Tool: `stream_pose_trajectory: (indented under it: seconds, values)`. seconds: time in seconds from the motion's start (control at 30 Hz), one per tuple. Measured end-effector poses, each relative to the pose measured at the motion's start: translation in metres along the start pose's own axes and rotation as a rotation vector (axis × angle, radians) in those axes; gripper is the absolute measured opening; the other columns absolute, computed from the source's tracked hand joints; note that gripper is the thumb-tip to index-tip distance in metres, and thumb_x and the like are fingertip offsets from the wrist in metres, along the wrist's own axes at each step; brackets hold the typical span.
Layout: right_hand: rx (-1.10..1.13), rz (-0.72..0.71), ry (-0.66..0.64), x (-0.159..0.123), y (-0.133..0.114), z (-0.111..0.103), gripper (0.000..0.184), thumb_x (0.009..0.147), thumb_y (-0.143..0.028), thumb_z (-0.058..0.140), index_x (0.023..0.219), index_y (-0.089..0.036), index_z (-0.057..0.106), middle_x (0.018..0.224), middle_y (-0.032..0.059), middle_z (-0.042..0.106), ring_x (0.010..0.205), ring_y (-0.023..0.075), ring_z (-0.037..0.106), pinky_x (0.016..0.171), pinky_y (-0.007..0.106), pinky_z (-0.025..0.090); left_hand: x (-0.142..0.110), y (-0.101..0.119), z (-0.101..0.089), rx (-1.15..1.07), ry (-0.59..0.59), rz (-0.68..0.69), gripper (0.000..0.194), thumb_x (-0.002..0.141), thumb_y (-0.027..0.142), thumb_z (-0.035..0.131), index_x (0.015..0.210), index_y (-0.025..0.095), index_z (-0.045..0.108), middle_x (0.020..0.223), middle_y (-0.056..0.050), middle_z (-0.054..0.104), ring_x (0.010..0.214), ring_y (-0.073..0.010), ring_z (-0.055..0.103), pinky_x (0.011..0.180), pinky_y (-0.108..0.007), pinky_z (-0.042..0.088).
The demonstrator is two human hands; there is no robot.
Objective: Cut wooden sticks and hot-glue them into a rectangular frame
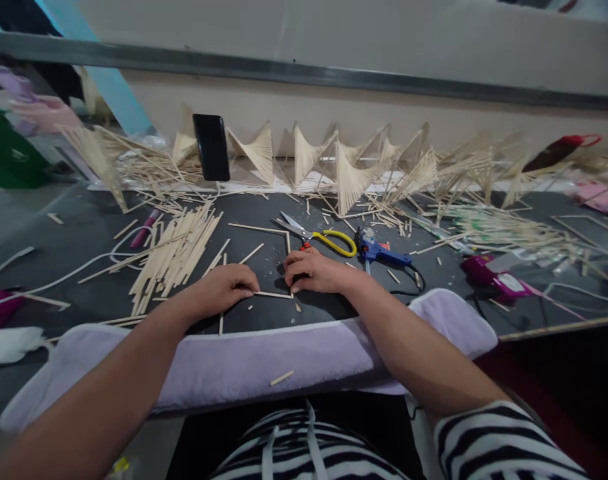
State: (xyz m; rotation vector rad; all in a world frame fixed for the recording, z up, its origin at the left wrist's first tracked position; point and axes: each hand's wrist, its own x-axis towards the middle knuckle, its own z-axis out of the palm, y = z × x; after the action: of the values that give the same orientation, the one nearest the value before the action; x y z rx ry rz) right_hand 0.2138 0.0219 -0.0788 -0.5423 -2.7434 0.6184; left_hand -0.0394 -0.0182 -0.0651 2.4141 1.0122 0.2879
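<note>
The left hand (237, 283) is nearly closed, its thumb and fingertips pinched together on the near end of a short lower stick (274, 295), which lies on the dark table (264, 319) and bridges the gap between the two hands. The right hand (311, 270) is loosely curled, its fingertips set down at the other end of that piece, where it meets an upright stick (289, 243); the fingers cover the spot, so I cannot tell whether they grip the joint or merely press on it. The upright stick runs away from beneath the right hand to a corner with a top stick (259, 229), which stretches leftward beyond both hands, so that the three pieces form an angular frame open towards the left. Just beyond the right hand lie scissors (340, 243) with a yellow handle, their parted blades pointing away to the left, and to the right of them a blue glue gun (387, 255). Beyond and to the left of the left hand is a heap of loose sticks (171, 257), with a few single ones close to its fingers. Well past both hands stand a black phone (211, 148) and a row of twisted stick structures (351, 177). Nearer the body than either hand, a lavender cloth (274, 350) lies along the table edge, bearing one short offcut (282, 378).
</note>
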Motion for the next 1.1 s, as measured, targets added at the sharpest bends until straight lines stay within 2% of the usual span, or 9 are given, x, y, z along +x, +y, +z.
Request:
stream_pose_trajectory:
  seconds: [0.13, 0.27, 0.37, 0.53, 0.67, 0.77, 0.9, 1.1]
  values:
    - [-0.025, -0.027, 0.0, 0.0, 0.0, 0.005, 0.014, 0.08, -0.031, 0.056, 0.081, -0.02, 0.064, 0.097, 0.0076, 0.056, 0.091, 0.0177, 0.052, 0.082, 0.036, 0.037, -0.003, 0.001, 0.006, -0.004, 0.027, 0.037, 0.014, 0.077, 0.015, 0.051, 0.08, 0.015, 0.065, 0.081, -0.003, 0.063, 0.081, -0.0124, 0.056, 0.076, -0.022, 0.04]
    - [-0.06, -0.076, -0.021, -0.003, 0.014, 0.015, 0.01, 0.08, -0.029, 0.054, 0.081, -0.026, 0.063, 0.094, 0.0115, 0.057, 0.088, 0.0202, 0.055, 0.075, 0.037, 0.044, -0.004, -0.002, 0.012, -0.016, 0.032, 0.078, 0.01, 0.073, 0.013, 0.056, 0.078, 0.014, 0.064, 0.08, -0.005, 0.065, 0.079, -0.0135, 0.057, 0.072, -0.022, 0.041]
    - [-0.066, -0.124, 0.037, -0.005, 0.029, 0.023, 0.008, 0.077, -0.03, 0.057, 0.08, -0.031, 0.064, 0.094, 0.011, 0.058, 0.087, 0.0226, 0.058, 0.069, 0.039, 0.047, -0.003, -0.004, 0.013, -0.031, 0.031, 0.005, 0.011, 0.069, 0.01, 0.059, 0.072, 0.018, 0.063, 0.08, -0.002, 0.066, 0.076, -0.0112, 0.057, 0.069, -0.021, 0.041]
    - [-0.069, -0.131, 0.057, -0.008, 0.033, 0.026, 0.01, 0.077, -0.033, 0.056, 0.082, -0.034, 0.064, 0.094, 0.0108, 0.059, 0.086, 0.0231, 0.06, 0.067, 0.038, 0.05, -0.003, 0.0, 0.014, -0.061, 0.032, 0.054, 0.011, 0.066, 0.008, 0.061, 0.068, 0.018, 0.063, 0.078, -0.001, 0.067, 0.075, -0.0112, 0.058, 0.066, -0.022, 0.042]
    - [-0.074, -0.112, 0.005, -0.003, 0.021, 0.018, 0.008, 0.078, -0.03, 0.056, 0.081, -0.032, 0.064, 0.094, 0.0119, 0.059, 0.087, 0.0206, 0.059, 0.071, 0.035, 0.048, -0.004, -0.003, 0.015, -0.022, 0.055, 0.03, 0.011, 0.067, 0.006, 0.061, 0.072, 0.015, 0.064, 0.078, -0.003, 0.067, 0.075, -0.0101, 0.057, 0.066, -0.02, 0.04]
    - [-0.083, -0.042, -0.05, 0.0, 0.009, 0.011, 0.01, 0.079, -0.031, 0.056, 0.082, -0.027, 0.064, 0.096, 0.0107, 0.058, 0.091, 0.0199, 0.057, 0.078, 0.036, 0.045, -0.004, -0.005, 0.014, -0.022, 0.058, 0.096, 0.01, 0.069, 0.008, 0.059, 0.076, 0.013, 0.065, 0.077, -0.004, 0.066, 0.073, -0.0115, 0.056, 0.066, -0.021, 0.04]
    - [-0.049, -0.038, -0.028, 0.001, -0.002, 0.006, 0.016, 0.081, -0.033, 0.054, 0.083, -0.021, 0.065, 0.096, 0.0088, 0.057, 0.094, 0.0182, 0.054, 0.082, 0.034, 0.041, -0.006, 0.0, 0.009, 0.013, 0.065, 0.062, 0.01, 0.071, 0.011, 0.056, 0.076, 0.014, 0.065, 0.076, -0.003, 0.064, 0.074, -0.0126, 0.056, 0.069, -0.021, 0.04]
    - [-0.031, 0.01, 0.0, 0.002, -0.002, 0.001, 0.015, 0.078, -0.031, 0.06, 0.084, -0.019, 0.065, 0.1, 0.0069, 0.055, 0.096, 0.0167, 0.051, 0.087, 0.034, 0.035, -0.004, 0.001, 0.001, 0.023, 0.044, 0.016, 0.015, 0.077, 0.017, 0.049, 0.077, 0.016, 0.064, 0.08, -0.003, 0.062, 0.078, -0.0126, 0.055, 0.073, -0.022, 0.04]
